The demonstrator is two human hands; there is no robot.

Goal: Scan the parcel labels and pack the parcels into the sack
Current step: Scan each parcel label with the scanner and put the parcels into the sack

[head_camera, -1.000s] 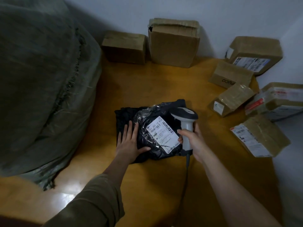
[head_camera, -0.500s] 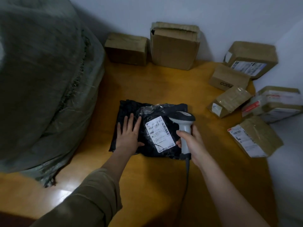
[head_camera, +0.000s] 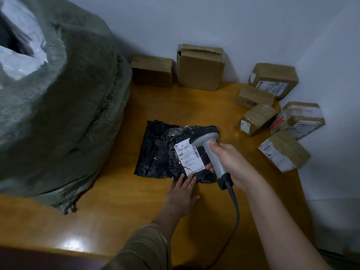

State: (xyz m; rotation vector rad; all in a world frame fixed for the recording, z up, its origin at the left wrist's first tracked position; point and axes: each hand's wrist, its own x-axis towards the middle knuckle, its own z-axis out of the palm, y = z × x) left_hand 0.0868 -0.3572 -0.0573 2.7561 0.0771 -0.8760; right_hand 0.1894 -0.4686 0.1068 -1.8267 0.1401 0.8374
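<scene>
Black, crinkled plastic wraps the soft parcel (head_camera: 171, 152) lying flat at the middle of the wooden table (head_camera: 120, 207), its white shipping label (head_camera: 190, 157) facing up. It looks light, limp and slippery, likely to sag if lifted by one corner, so a pinch on a bunched edge or a hand under the middle would serve best. The left hand (head_camera: 183, 193) lies flat with straight fingers at the parcel's near edge, fingertips touching the label's corner. The right hand (head_camera: 228, 162) is wrapped round the grey barcode scanner (head_camera: 212, 151), whose head hangs over the label. A bulging green woven sack (head_camera: 58, 117) stands at the left, mouth open. Taped cardboard boxes (head_camera: 200, 69) sit along the far wall and at the right, in a corner of pale walls.
</scene>
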